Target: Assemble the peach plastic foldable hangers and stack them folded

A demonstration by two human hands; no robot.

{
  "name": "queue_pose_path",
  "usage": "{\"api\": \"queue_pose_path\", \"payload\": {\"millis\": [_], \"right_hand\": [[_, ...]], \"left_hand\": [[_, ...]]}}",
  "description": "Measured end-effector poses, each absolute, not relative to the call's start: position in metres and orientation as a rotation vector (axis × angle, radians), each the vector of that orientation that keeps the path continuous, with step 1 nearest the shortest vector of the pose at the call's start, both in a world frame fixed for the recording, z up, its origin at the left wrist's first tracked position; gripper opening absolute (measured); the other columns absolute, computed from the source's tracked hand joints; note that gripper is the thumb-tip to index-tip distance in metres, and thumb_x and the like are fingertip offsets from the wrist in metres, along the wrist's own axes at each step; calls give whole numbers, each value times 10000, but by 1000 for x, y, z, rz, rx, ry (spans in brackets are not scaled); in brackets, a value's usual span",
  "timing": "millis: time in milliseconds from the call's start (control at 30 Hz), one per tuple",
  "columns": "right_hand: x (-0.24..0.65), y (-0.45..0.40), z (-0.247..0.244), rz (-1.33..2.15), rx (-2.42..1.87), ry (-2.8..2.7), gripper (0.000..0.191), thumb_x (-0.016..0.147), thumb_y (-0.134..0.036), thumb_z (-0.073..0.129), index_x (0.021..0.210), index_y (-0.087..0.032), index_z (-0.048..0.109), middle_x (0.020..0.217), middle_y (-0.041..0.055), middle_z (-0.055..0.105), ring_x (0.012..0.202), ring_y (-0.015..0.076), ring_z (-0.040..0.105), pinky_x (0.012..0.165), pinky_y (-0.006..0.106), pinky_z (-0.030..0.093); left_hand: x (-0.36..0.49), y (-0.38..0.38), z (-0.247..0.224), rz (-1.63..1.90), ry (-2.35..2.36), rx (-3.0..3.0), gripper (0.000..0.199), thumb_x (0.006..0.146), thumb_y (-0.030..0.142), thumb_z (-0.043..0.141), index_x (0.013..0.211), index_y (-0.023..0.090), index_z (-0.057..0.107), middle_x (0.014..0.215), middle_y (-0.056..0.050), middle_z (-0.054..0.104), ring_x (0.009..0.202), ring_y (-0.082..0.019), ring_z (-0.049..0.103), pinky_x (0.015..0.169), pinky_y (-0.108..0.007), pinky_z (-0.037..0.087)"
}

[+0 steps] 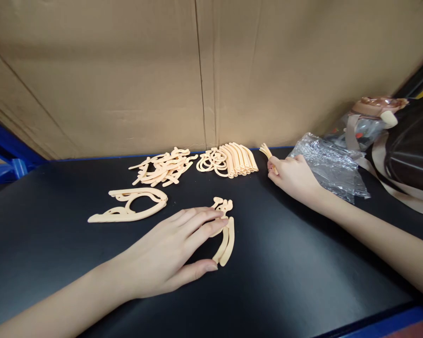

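Note:
My left hand (176, 249) lies palm down with its fingers stretched out over a folded cream plastic hanger (227, 241). The fingertips touch its upper part and hide some of it; the curved arms point toward me. Over at the right, my right hand (292, 176) is closed around a few thin cream plastic pieces (265, 150), whose ends stick out past the fingers. Their exact shape is mostly hidden. To the left of my left hand lies another folding hanger (137, 217), its two arms pointing left.
At the back are a loose heap of cream hanger parts (165, 166), a row of curved hanger arms (238, 159) and several looped hook parts (211, 159). A crumpled clear plastic bag (327, 164), a strapped bottle (370, 122) and a dark bag (409, 145) stand right. Cardboard (127, 70) walls the back.

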State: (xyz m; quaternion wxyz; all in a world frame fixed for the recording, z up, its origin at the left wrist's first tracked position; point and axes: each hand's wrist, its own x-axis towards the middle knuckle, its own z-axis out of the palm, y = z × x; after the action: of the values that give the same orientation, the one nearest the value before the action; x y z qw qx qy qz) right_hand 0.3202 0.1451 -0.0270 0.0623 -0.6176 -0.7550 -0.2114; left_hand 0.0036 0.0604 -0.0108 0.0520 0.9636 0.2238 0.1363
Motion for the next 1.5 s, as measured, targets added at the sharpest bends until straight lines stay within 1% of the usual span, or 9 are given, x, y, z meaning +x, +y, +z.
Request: {"api": "queue_pose_path", "payload": {"millis": [367,567,733,833,933,1100,1267,1400,1500], "right_hand": [[320,136,-11,-394,-1790,-2100,150,779,-179,438,788,-187,587,536,-34,538,477,127,440,698,298,321],[317,116,5,-340,-1734,-2099,207,796,-202,457,655,-203,609,539,-14,558,477,133,441,613,288,314],[317,105,14,-404,-1693,-2100,299,853,-306,513,572,-207,510,479,-26,478,432,124,371,535,281,265],[317,99,16,-409,-1622,-2163,307,838,-394,606,611,-211,509,470,-43,466,436,126,408,555,284,297],[312,89,19,-618,-1502,-2142,212,871,-295,583,683,-211,532,514,-25,520,499,159,498,653,338,359],[298,67,27,-1006,-1018,-2029,78,860,-198,631,816,-224,572,662,17,630,634,196,568,765,405,401],[287,63,21,-763,-712,-2146,137,814,-143,700,895,-208,610,663,1,623,629,154,571,758,363,466],[284,71,4,-487,-601,-2281,118,867,-129,636,971,-178,611,776,20,658,758,149,597,749,324,481],[282,78,-8,-432,-583,-2393,111,919,-127,554,999,-173,615,847,32,672,839,159,592,767,318,469]], "left_hand": [[3,62,-12,321,715,2962,587,949,424,478,1469,219,299,1529,-79,342,1414,-279,288,1120,-469,342],[4,62,-12,348,713,2947,576,944,423,493,1455,210,334,1519,-91,360,1413,-276,299,1118,-448,354],[2,62,-13,367,724,2932,598,934,435,507,1465,225,327,1518,-93,361,1416,-294,291,1114,-465,359],[0,62,-15,338,738,2945,602,940,449,488,1475,238,309,1544,-86,312,1435,-306,242,1117,-495,344],[0,62,-15,295,726,2951,602,945,474,467,1473,228,312,1556,-89,279,1440,-300,231,1115,-500,341],[4,60,-8,226,662,2957,635,919,509,505,1440,178,357,1499,-121,386,1380,-280,371,1096,-475,375],[5,57,-5,385,471,3049,627,907,503,523,1403,141,395,1449,-133,460,1334,-251,438,1103,-410,368],[2,59,-7,832,630,3136,446,941,273,511,1358,134,435,1440,-141,451,1352,-246,384,1089,-386,360],[0,65,-9,945,902,3114,407,921,166,528,1324,138,468,1407,-132,480,1335,-246,402,1080,-391,376]]}}
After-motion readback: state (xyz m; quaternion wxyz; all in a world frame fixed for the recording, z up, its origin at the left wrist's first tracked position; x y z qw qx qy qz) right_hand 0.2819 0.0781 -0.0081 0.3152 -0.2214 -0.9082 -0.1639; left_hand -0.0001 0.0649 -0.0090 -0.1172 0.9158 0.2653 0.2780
